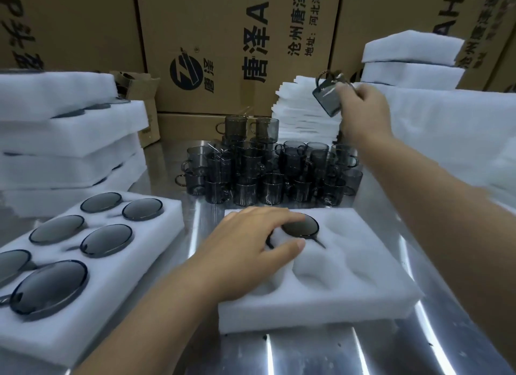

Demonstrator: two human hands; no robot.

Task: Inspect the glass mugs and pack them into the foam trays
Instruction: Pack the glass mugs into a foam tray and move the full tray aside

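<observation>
- Left hand (pixel 251 246) is closest, with its arm coming in low. Its fingers and thumb curl round the edge of the sunk mug (pixel 303 225) and hold it down in a hole.
- Right under that hand is the front tray (pixel 363 291), made of white foam. This is the only mug in it. The holes beside and below the hand show just soft white foam.
- Up and away from that grip, the right hand (pixel 363 109) is raised in the air. Its fingers pinch the lifted mug (pixel 328 98) near the rim and handle. This mug is tipped on a slant and looks blurry, so I cannot tell more about the hold. I think it is being looked over before it goes in.
- Between the two hands stands the mug pile (pixel 265 173), with lots of dark glass mugs, some stacked on others. All of these have yet to be checked and packed.
- To the left of the low hand sits the full tray (pixel 111 263). Six mugs fill its holes, so that one looks done.
- Past the full tray is the tray stack (pixel 69 140), with dark glass peeking out between the layers.
- Behind the raised hand is a heap of thin foam sheets (pixel 301 129), and behind everything stand cardboard boxes (pixel 223 39).
- Everything sits on a shiny metal table (pixel 307 352).
- My guess is that the job is partly done: one tray is full, one has just begun, and a big pile is left.
</observation>
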